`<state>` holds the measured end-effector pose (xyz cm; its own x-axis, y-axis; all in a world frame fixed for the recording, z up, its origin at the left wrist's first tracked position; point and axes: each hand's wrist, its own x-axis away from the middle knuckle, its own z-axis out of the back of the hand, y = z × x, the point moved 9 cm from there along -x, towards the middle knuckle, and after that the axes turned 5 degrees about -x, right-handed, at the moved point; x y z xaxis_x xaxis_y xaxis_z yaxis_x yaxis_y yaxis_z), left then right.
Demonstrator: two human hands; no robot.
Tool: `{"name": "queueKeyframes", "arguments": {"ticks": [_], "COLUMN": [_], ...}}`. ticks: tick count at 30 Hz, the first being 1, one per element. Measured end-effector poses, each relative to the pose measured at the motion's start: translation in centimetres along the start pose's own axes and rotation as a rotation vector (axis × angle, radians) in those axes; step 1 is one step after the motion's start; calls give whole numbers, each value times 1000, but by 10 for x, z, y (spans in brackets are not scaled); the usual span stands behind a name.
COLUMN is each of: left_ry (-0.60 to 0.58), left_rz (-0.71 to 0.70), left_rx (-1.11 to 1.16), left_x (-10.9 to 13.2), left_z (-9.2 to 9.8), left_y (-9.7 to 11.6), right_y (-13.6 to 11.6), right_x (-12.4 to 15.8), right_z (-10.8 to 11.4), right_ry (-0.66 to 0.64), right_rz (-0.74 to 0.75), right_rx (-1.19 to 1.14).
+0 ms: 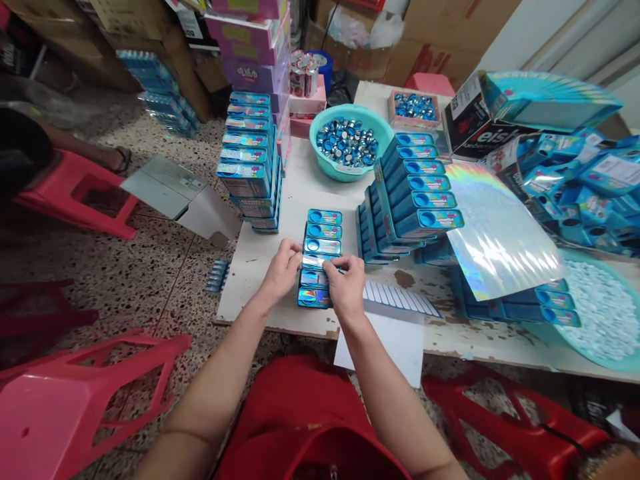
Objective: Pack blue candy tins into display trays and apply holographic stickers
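A column of several blue rectangular packs (324, 231), each with a round blue recess and colourful print, lies at the table's front. Across one pack near the middle stretches a shiny, pale label strip (313, 261). My left hand (281, 272) pinches the strip's left end, at the pack's left edge. At the right end, my right hand (347, 285) is closed, thumb pressing on the strip and the fingers curled. Below the hands, the nearest pack carries a rainbow-shiny label. A sheet of slanted pale strips (400, 298) lies just right of my right wrist.
Stacked blue packs (243, 171) rise at left, and more packs (411, 190) at right. Behind them sits a turquoise basin (337, 175) of blue and silver caps. A holographic sheet (505, 233) rests on packs near another basin (635, 363) of pale pieces. Red stools (55, 407) flank the table.
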<state>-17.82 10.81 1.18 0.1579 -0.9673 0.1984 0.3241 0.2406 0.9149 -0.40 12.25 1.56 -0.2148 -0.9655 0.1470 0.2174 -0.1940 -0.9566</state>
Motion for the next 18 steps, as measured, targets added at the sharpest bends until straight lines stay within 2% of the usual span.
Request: {"name": "queueKeyframes", "arguments": {"ticks": [2, 4, 7, 9, 12, 14, 16, 18], "left_ry": [28, 64, 64, 63, 120, 70, -130, -383], "left_rz": [74, 141, 180, 221, 337, 411, 437, 369], "left_rx": [51, -2, -251, -435, -629, -726, -736, -611], "left_x": [1, 2, 2, 6, 32, 63, 97, 126], "left_z": [-3, -6, -6, 1, 25, 26, -1, -53], "left_y": [-13, -26, -37, -45, -64, -80, -95, -95], "right_y": [3, 6, 4, 4, 13, 30, 54, 86], "right_x": [-6, -12, -17, -17, -16, -20, -27, -35], "right_z": [0, -2, -4, -3, 15, 43, 71, 84], "right_ry": [-28, -70, -119, -161, -188, -123, -55, -70], "right_rz": [-21, -42, -31, -21, -1, 75, 201, 285], "right_rx": [36, 56, 64, 2, -222, -214, 17, 331]}}
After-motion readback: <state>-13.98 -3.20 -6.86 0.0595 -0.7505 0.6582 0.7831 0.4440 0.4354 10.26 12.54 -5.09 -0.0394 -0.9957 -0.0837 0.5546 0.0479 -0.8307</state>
